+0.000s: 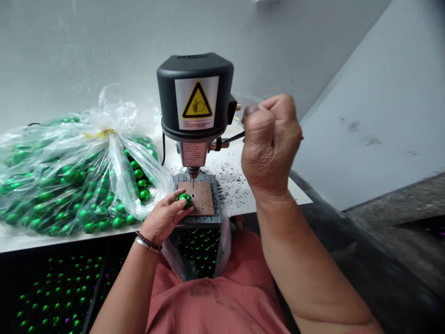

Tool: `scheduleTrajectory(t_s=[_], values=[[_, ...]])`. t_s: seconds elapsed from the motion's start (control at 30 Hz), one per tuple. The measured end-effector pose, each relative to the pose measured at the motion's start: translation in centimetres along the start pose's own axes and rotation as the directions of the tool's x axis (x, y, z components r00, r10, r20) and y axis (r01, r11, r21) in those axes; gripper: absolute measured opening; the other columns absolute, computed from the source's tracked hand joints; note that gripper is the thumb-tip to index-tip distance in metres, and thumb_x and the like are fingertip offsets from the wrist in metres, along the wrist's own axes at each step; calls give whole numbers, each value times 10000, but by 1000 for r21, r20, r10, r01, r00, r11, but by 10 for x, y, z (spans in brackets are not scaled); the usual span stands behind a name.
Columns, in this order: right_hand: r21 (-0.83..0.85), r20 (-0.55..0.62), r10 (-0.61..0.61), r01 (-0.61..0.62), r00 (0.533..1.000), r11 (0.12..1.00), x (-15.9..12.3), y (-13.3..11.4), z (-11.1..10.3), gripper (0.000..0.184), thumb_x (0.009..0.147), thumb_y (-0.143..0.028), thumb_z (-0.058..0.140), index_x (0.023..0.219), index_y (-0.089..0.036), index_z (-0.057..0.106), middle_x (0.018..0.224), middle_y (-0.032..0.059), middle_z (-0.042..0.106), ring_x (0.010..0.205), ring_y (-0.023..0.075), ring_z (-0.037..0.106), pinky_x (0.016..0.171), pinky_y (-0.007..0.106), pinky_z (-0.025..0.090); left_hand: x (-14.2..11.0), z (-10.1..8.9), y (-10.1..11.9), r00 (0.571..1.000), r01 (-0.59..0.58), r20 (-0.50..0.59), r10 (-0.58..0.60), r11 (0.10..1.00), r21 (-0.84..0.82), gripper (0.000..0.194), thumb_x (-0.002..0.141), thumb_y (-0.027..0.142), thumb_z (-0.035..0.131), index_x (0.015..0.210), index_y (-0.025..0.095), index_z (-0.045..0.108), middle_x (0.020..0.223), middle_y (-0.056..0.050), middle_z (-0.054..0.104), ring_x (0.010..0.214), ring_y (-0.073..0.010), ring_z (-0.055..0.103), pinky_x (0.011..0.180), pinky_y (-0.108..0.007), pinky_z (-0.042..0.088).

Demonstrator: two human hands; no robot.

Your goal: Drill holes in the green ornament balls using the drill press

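Observation:
My left hand (pixel 169 211) holds a shiny green ball (pixel 185 200) between thumb and fingers, just left of the hole in a brown square board (pixel 203 204). That board lies on the grey base (pixel 217 218) of a small black drill press (pixel 194 102). Its thin drill bit (pixel 193 183) points down above the board, apart from the ball. Raised at the right of the machine, my right hand (pixel 271 139) is wrapped in a fist around the black feed lever (pixel 234 137). The fist hides most of the lever's end.
A clear plastic bag (pixel 114 162) full of green balls, tied with yellow string, lies left on the white table (pixel 302 195). Dark shavings (pixel 232 185) litter the tabletop. Below, an open bag (pixel 225 241) of green balls hangs before my lap. More green balls (pixel 55 292) lie at lower left.

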State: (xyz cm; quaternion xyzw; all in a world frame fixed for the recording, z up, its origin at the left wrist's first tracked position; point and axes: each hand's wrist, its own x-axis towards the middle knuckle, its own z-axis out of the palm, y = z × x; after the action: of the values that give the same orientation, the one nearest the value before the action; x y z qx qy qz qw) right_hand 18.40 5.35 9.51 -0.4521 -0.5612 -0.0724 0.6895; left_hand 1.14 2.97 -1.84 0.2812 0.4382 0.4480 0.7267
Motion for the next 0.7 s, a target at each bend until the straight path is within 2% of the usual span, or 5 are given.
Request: scheduleTrajectory(t_s=[0.13, 0.27, 0.37, 0.47, 0.7], values=[[-5, 5, -14, 14, 1000, 1000, -2, 1, -1, 217, 831, -318, 393, 658, -188, 373, 582, -49, 380, 525, 32, 360, 542, 194, 361, 2, -4, 0, 1000, 27, 9, -28, 997, 68, 401, 669, 182, 657, 1053, 152, 545, 815, -42, 629, 682, -114, 615, 519, -181, 443], [-22, 17, -8, 9, 1000, 1000, -4, 0, -2, 227, 842, -335, 382, 668, -189, 373, 585, -52, 383, 528, 24, 394, 541, 181, 377, 9, -6, -1, 995, -83, -24, 95, 947, 312, 453, 640, 249, 682, 1067, 168, 557, 847, -25, 633, 691, -103, 593, 579, -198, 443], [-23, 26, 5, -5, 1000, 1000, -5, -1, -3, 226, 848, -330, 376, 671, -190, 366, 586, -52, 365, 533, 18, 432, 533, 169, 380, 16, -3, -1, 955, -192, -19, 297, 663, 724, 463, 637, 316, 671, 1068, 170, 582, 855, -30, 647, 740, -137, 586, 659, -248, 452], [-38, 26, 3, -2, 1000, 999, -6, -2, -4, 216, 846, -311, 383, 667, -190, 369, 577, -48, 347, 539, 26, 452, 516, 168, 379, 23, 3, 0, 914, -179, 35, 405, 323, 929, 447, 652, 330, 647, 1073, 192, 592, 882, -26, 661, 818, -171, 589, 730, -274, 445], [-56, 47, -10, 13, 999, 998, -7, -1, -8, 217, 841, -328, 394, 672, -192, 380, 578, -51, 368, 533, 22, 403, 548, 171, 397, 31, 9, -3, 909, -125, 69, 412, 111, 986, 401, 679, 331, 620, 1061, 214, 586, 882, -16, 670, 821, -179, 602, 721, -264, 443]])
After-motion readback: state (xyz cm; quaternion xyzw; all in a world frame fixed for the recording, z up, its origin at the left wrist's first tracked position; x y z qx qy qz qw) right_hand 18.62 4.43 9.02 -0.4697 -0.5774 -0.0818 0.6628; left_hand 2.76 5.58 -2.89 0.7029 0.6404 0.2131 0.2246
